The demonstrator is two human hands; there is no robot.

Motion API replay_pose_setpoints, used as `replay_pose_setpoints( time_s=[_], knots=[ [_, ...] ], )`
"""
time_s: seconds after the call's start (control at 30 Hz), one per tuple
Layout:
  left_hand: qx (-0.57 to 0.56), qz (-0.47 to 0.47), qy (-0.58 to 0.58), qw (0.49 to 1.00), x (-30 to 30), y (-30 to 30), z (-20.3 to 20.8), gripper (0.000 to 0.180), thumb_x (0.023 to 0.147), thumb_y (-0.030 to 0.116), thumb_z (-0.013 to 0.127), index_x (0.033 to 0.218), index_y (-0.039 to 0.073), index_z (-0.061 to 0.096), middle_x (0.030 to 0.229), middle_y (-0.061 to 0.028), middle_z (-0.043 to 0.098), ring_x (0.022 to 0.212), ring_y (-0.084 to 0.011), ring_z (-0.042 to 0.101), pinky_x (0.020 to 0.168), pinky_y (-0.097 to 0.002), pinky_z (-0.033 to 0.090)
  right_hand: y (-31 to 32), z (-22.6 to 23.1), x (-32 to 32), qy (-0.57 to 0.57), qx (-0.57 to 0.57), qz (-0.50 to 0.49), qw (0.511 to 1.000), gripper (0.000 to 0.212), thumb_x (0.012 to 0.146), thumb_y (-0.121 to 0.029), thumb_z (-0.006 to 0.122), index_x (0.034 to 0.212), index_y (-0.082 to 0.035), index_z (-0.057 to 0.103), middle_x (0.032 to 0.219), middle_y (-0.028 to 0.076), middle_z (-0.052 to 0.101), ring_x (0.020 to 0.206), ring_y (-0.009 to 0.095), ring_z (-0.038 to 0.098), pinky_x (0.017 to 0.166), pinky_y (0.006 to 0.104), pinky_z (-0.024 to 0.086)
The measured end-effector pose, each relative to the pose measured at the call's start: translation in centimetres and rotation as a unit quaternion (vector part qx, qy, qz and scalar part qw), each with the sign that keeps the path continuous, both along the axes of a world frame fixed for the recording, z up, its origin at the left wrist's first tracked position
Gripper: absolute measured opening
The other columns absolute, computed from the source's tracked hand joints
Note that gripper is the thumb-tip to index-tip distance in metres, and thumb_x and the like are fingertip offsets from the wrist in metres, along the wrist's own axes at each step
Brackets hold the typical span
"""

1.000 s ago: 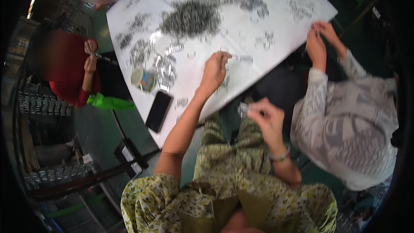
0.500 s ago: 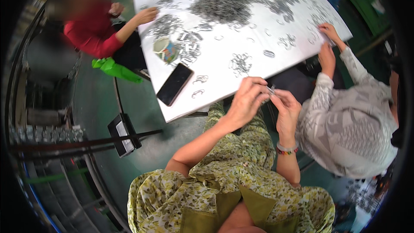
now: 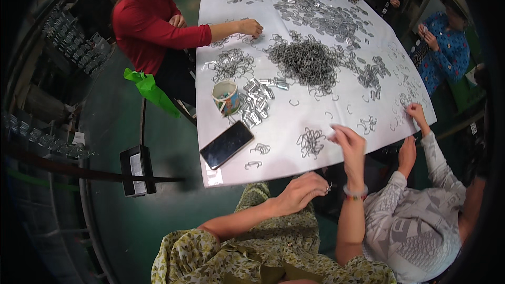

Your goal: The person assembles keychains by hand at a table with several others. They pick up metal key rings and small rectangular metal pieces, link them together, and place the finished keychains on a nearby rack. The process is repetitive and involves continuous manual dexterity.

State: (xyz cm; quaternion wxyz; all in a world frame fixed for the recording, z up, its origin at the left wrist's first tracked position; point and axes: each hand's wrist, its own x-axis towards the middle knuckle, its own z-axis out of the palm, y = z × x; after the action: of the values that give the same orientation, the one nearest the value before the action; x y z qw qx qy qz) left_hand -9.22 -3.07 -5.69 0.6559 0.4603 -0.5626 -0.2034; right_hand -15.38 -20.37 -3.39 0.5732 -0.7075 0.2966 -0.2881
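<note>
My left hand (image 3: 304,192) is just off the table's near edge, over my lap. Its fingers are closed on a small metal piece (image 3: 329,187), which pokes out past the fingertips; its full shape is hidden. My right hand (image 3: 350,146) is raised over the near edge of the table. The fingers are bent, with thumb and index tips slightly apart and nothing visible between them. Closest to these fingertips lies a small pile of wire hooks (image 3: 311,143). A bracelet is on my right wrist.
The white table (image 3: 284,165) holds a large hook heap (image 3: 310,63), flat metal plates (image 3: 329,18), shiny metal pieces (image 3: 256,102), a paper cup (image 3: 226,99) and a black phone (image 3: 227,144). A person in grey (image 3: 415,221) sits close on my right; one in red (image 3: 158,29) is left.
My hands were together at the metal piece and are now apart. The right hand has gone toward the small hook pile; the left keeps the piece. The view takes in more of the far table.
</note>
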Motion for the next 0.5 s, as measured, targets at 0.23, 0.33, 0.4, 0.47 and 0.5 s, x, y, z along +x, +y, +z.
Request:
replay_pose_setpoints(
  time_s=[0.23,0.33,0.4,0.47,0.5],
  knots=[
    [0.054,-0.017,-0.007,0.998,0.8,0.7,-1.9,0.013,0.080,-0.004,0.062,0.092,-0.003,0.057,0.095,-0.0150,0.061,0.088,-0.0289,0.060,0.072,-0.0354,0.051,-5.4,-9.3,17.4,0.159,-0.393,0.100,0.900,0.020,0.084,-0.012,0.061,0.098,0.001,0.065,0.089,0.014,0.058,0.089,0.029,0.052,0.078,0.0387,0.043],
    [0.057,-0.024,-0.004,0.998,1.1,1.2,-2.1,0.013,0.080,-0.003,0.062,0.092,-0.002,0.057,0.095,-0.0149,0.060,0.088,-0.0295,0.060,0.074,-0.0363,0.050,-4.9,-9.9,20.0,0.206,-0.473,0.074,0.854,0.017,0.078,-0.011,0.065,0.092,-0.001,0.063,0.093,0.013,0.054,0.096,0.030,0.047,0.081,0.0419,0.040],
    [0.040,-0.032,-0.010,0.999,1.2,1.2,-2.0,0.013,0.080,-0.004,0.062,0.092,-0.002,0.056,0.096,-0.0150,0.060,0.089,-0.0297,0.059,0.074,-0.0368,0.049,-4.6,-9.9,20.3,0.218,-0.482,0.069,0.846,0.017,0.075,-0.011,0.068,0.089,-0.002,0.061,0.097,0.012,0.052,0.098,0.030,0.046,0.081,0.0417,0.040],
    [0.028,-0.026,0.004,0.999,1.3,1.3,-1.6,0.015,0.079,-0.003,0.064,0.092,-0.002,0.057,0.092,-0.0122,0.058,0.086,-0.0272,0.058,0.072,-0.0358,0.047,-4.0,-9.6,19.7,0.179,-0.457,0.079,0.868,0.020,0.073,-0.008,0.068,0.090,-0.001,0.061,0.091,0.013,0.057,0.092,0.031,0.051,0.081,0.0429,0.041],
    [0.025,-0.029,0.006,0.999,1.2,1.4,-1.5,0.015,0.079,-0.003,0.064,0.092,-0.002,0.057,0.092,-0.0122,0.058,0.086,-0.0272,0.058,0.072,-0.0359,0.047,-3.6,-9.3,18.9,0.177,-0.434,0.099,0.878,0.020,0.074,-0.007,0.067,0.092,0.000,0.061,0.090,0.014,0.059,0.091,0.031,0.053,0.081,0.0428,0.042]
  ],
)
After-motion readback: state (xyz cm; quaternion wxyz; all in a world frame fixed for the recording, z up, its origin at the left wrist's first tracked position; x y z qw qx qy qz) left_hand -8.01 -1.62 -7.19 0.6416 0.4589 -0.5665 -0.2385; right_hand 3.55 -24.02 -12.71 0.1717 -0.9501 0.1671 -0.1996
